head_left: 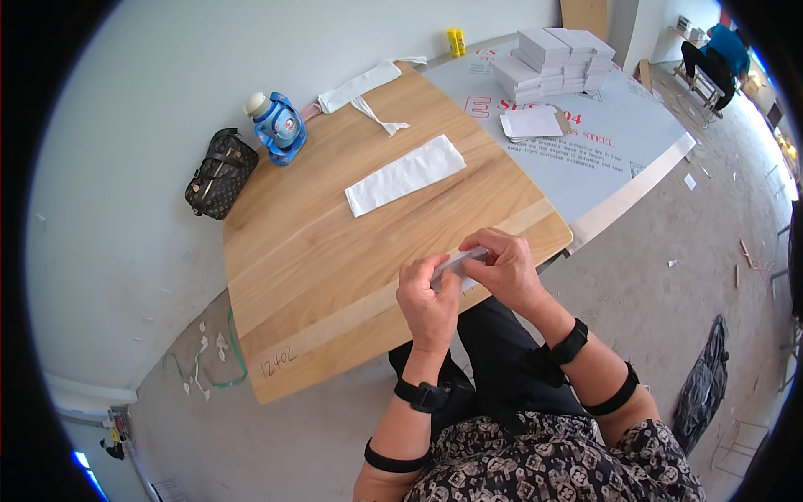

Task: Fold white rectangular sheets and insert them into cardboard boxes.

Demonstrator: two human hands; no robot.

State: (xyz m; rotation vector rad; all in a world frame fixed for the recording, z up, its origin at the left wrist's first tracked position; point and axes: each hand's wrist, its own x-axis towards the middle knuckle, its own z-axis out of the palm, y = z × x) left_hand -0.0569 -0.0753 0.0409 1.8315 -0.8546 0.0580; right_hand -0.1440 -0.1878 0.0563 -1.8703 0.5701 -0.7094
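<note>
Close to the near edge of the wooden table (309, 284), my left hand (428, 303) and my right hand (508, 266) pinch a small white folded piece of paper or card (456, 264) between them. Thumbs and fingertips are closed along its upper side. My fingers cover much of it, so its full shape is hidden. Beyond my hands, a flat white strip of folded cloth or paper (406, 176) lies on the wood. A twisted white strip (381, 117) rests farther back, near another long white folded piece (361, 87).
A dark patterned handbag (222, 174) and a blue bottle holder (283, 130) stand at the table's left edge. On the adjoining film-covered metal table, white boxes (556, 63) are stacked beside flat white cards (533, 122). Two yellow glue sticks (456, 42) stand behind. A person (721, 58) sits far right.
</note>
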